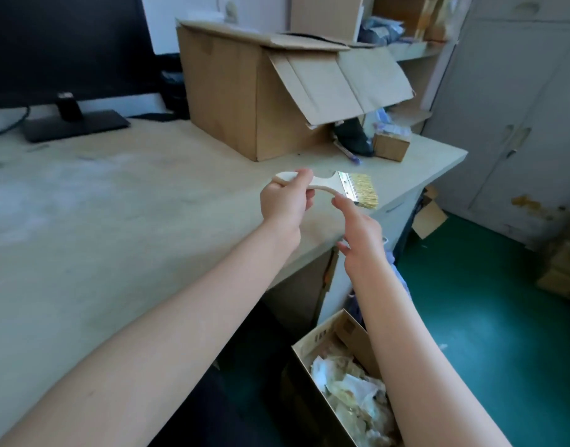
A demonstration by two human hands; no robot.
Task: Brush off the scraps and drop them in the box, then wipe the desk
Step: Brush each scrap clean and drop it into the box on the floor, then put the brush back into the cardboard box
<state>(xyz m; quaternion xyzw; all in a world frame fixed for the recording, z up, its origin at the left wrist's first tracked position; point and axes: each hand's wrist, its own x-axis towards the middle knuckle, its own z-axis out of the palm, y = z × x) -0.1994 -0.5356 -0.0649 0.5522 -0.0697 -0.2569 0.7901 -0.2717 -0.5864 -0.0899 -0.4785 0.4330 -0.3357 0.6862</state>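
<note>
Scraps [351, 391] filled the box [348, 333], near right. Above the counter [116, 204], the left hand [285, 204] gripped the brush [348, 185] handle; the right hand [361, 233], fingers loose, pointed at its ferrule (contact unclear). Brushing looked done; wiping would need a cloth.

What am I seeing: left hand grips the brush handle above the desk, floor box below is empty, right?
Not empty: the head view shows the floor box holding crumpled scraps. The left hand does grip the brush handle above the desk.
</note>
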